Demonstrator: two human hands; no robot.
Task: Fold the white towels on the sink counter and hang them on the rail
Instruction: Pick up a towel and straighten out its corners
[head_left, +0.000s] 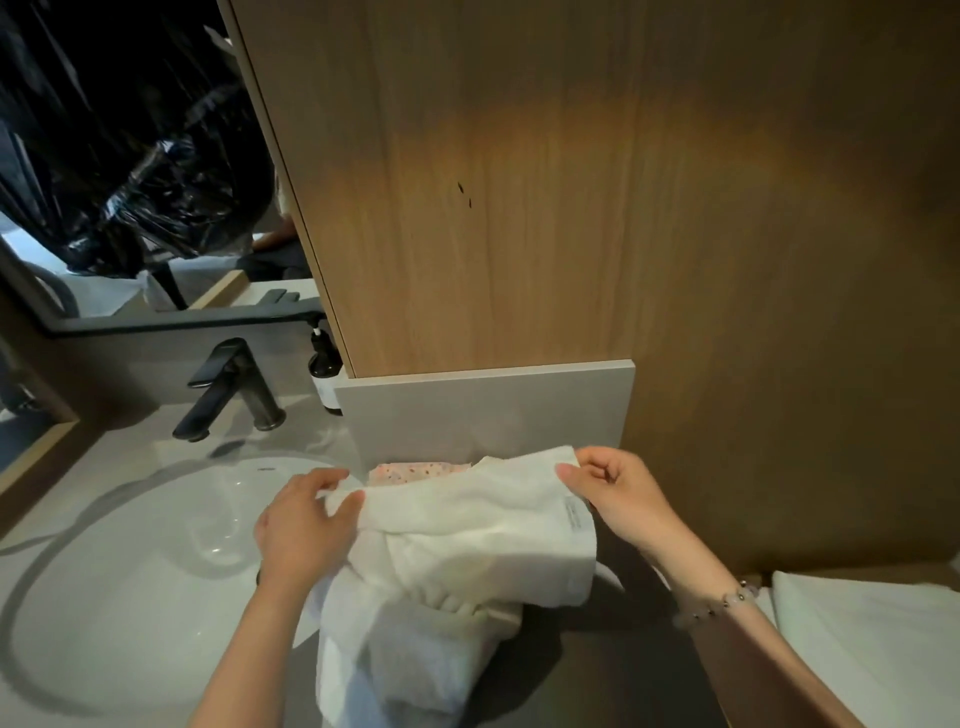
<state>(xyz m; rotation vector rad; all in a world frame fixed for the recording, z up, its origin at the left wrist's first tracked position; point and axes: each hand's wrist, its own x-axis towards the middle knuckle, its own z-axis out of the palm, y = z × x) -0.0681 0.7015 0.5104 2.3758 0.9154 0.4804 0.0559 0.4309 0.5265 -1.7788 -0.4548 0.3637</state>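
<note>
White towel (467, 525) hangs bunched at lower centre, over the counter (597, 670) beside the sink (130, 571). Left hand (306, 525) pinches its left corner, thumb against curled fingers; right hand (613, 493) pinches the right corner likewise.

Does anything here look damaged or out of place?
Two small dark marks blemish the otherwise plain wood panel; scratches or dirt, I cannot tell. A pink speckled cloth lies behind the white towel.
</note>
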